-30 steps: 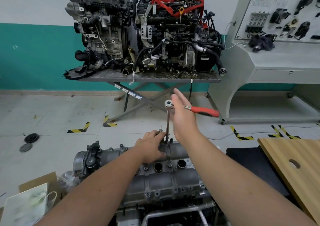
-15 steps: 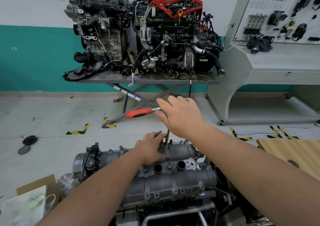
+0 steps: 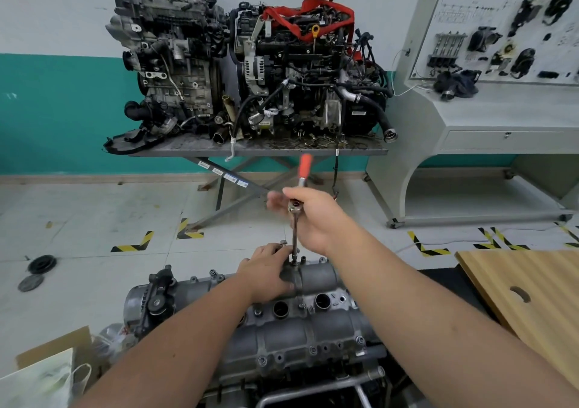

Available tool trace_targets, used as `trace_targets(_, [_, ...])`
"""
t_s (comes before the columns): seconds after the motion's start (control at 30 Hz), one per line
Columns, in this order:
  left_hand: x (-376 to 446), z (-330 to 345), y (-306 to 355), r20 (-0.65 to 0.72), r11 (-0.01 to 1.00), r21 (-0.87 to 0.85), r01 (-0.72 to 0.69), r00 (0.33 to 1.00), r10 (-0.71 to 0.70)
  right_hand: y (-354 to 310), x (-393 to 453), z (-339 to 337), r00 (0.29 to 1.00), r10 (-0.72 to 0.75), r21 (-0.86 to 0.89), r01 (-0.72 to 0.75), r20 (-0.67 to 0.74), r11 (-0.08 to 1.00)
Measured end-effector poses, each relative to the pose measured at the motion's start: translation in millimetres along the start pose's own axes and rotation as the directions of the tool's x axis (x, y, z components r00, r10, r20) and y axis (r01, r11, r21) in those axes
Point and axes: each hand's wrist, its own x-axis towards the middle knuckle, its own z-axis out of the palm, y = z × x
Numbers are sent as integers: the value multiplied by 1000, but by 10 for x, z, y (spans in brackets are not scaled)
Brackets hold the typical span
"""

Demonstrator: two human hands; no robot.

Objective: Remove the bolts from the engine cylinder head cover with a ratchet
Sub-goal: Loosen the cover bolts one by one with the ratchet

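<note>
The grey cylinder head cover point(image 3: 282, 335) lies in front of me on the engine. A ratchet point(image 3: 295, 208) with a red handle point(image 3: 305, 164) stands on a long extension point(image 3: 294, 238) whose socket sits on a bolt at the cover's far edge. My right hand point(image 3: 316, 216) grips the ratchet at its head, the handle pointing away from me. On the cover's far edge, my left hand point(image 3: 266, 271) rests next to the socket, fingers curled around its base. A loosened bolt point(image 3: 283, 242) stands up just beyond my left fingers. Several bolts remain along the near flange.
Two engines point(image 3: 250, 69) sit on a scissor-lift table point(image 3: 260, 152) straight ahead. A grey training console point(image 3: 488, 100) stands at the right, a wooden board point(image 3: 532, 298) at the near right. Cardboard and a bag point(image 3: 40, 376) lie at the lower left. Black discs point(image 3: 40, 265) lie on the floor.
The ratchet handle has swung from pointing right, through left, to pointing away from me. My right hand turned with it. My left hand stayed at the socket.
</note>
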Motion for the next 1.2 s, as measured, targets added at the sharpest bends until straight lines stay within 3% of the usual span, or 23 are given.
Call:
trace_targets(0.07, [6,5,0,2,1000,3,-1,1000,1,80,43,-26,997,-45,255,61,-66,965])
trace_targets(0.13, [9,-1,3,5,1000,-1,-4,1000,4,145,88,-39,980,-104,326,155,-168,933])
trace_targets(0.2, [6,-12,1,9,1000,-9,-7,1000,7,250,102,-42,941,-261,126,292,-216,948])
trace_targets(0.27, [-5,-15,-3,2,1000,-16,-15,1000,15,385,68,-54,866,-478,-275,429,-147,861])
trace_targets(0.3, [-12,-14,-4,-1,1000,-23,-19,1000,19,451,64,-103,785,-614,-465,516,-78,719])
trace_targets(0.37, [-24,-10,0,-9,999,-35,-29,1000,29,519,92,-218,501,-850,-778,596,165,200])
trace_targets(0.4, [-28,-9,4,-17,999,-32,-41,999,40,526,103,-246,399,-858,-843,533,322,-69])
trace_targets(0.43, [-30,-15,13,-26,998,-21,-51,998,50,525,122,-269,358,-828,-856,453,432,-251])
trace_targets(0.5, [-33,-33,34,-26,999,12,-38,999,39,488,97,-231,419,-750,-857,313,511,-410])
trace_targets(0.6, [-39,-42,69,-18,1000,12,-8,1000,9,448,30,-197,527,-648,-829,246,550,-503])
trace_targets(0.8, [-67,-97,97,6,1000,-7,-22,1000,23,336,-81,-149,701,-466,-804,265,540,-532])
trace_targets(1.0, [-65,-64,73,-20,1000,-25,11,1000,-12,232,-97,-130,740,-374,-759,274,559,-591])
trace_targets(1.1, [-40,-14,35,-37,1000,-28,11,999,-12,213,-86,-44,783,-378,-799,237,494,-552])
trace_targets(1.2, [-14,13,10,-48,1000,-18,-2,999,1,181,-48,61,843,-442,-928,162,306,-334])
